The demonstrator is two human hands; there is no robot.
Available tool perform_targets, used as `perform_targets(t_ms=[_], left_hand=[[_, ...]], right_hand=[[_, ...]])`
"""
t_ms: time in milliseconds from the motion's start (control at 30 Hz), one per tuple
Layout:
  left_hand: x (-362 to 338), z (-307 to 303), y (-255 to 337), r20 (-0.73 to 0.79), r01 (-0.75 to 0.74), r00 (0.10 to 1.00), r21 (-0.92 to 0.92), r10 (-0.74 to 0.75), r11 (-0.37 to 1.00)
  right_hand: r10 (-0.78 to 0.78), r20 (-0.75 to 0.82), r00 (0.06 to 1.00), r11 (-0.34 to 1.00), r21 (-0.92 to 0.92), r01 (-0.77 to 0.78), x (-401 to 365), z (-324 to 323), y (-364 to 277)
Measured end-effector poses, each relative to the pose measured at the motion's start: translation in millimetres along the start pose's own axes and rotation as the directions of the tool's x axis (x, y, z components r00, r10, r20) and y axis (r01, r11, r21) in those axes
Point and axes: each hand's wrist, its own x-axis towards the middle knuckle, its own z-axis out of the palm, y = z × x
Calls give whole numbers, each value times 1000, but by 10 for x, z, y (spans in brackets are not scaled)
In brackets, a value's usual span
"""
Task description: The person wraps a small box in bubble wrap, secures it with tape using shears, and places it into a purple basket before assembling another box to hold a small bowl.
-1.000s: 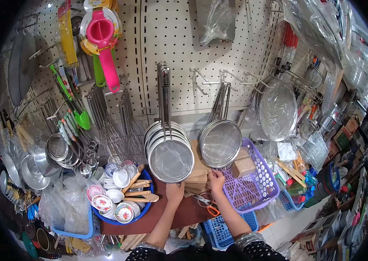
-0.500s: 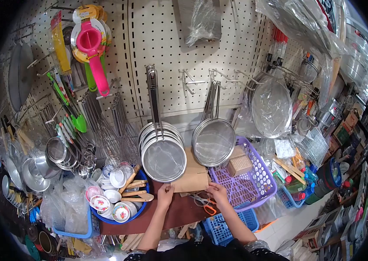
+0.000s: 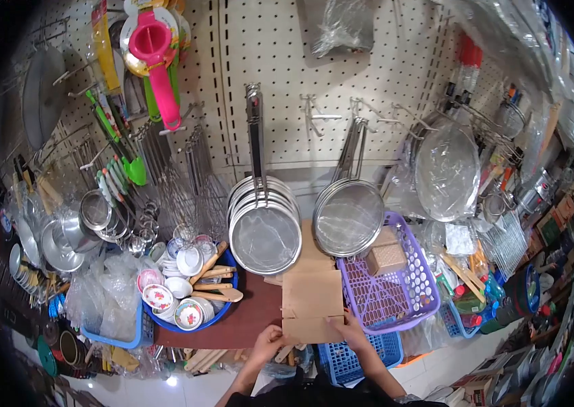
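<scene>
A brown cardboard piece (image 3: pixel 312 293) with a crease across its lower part hangs over the front edge of the dark red table (image 3: pixel 249 312). My left hand (image 3: pixel 269 340) pinches its lower left edge. On the opposite side my right hand (image 3: pixel 353 332) grips the lower right edge, fingers partly behind the board. More cardboard (image 3: pixel 315 256) lies behind it, below two groups of hanging strainers. A stack of round mesh strainers (image 3: pixel 265 239) hangs to the left, and another strainer group (image 3: pixel 349 217) to the right.
A blue basin (image 3: pixel 227 298) of bowls and wooden-handled tools stands left. At the right a purple basket (image 3: pixel 405 319) holds a woven-look box (image 3: pixel 386 259), above a blue basket (image 3: pixel 361 353). Whisks (image 3: pixel 175 180) and a pink squeezer (image 3: pixel 152 47) hang on the pegboard (image 3: pixel 287 136).
Both hands have drawn the cardboard toward me, and more of its face shows, with a crease. The orange-handled scissors seen beside it before are out of sight. The view has shifted.
</scene>
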Motion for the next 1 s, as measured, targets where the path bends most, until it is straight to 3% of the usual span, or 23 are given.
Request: perform_targets(t_ms=[200,300,400,433,500,633,733,767,867,967,1000], left_hand=[[-338,-59,-197,-113,-15,993,-36,11,999],[-390,-158,-256,-160,-82,984,-46,74,996],[-353,-324,-337,-239,-68,966,126,97,990],[-373,-344,-188,-261,-47,943,513,208,857],[-379,-324,70,-318,-97,882,599,348,795],[-336,-514,426,-279,-212,821,661,498,720],[-410,-569,773,-188,-249,777,785,601,568],[-460,-557,891,-175,-207,770,841,613,500],[-458,-631,885,-187,-225,689,863,700,453],[-420,-684,883,-156,-343,673,800,723,492],[-388,-703,905,-94,-384,734,760,673,525]], right_hand=[[-46,102,994,999,24,43,-18,256,27],[-50,91,995,989,-131,62,84,335,187],[-162,96,982,955,-237,181,173,418,314],[-196,122,973,941,-256,221,174,470,219],[-241,130,962,912,-309,271,146,602,1],[-306,251,918,695,-600,395,170,691,-403],[-273,314,909,601,-682,416,188,755,-578],[-333,334,882,586,-659,471,206,793,-603],[-394,348,851,446,-737,508,207,926,-797],[-384,400,832,307,-795,524,224,1025,-805],[-381,417,825,270,-803,531,233,1062,-802]])
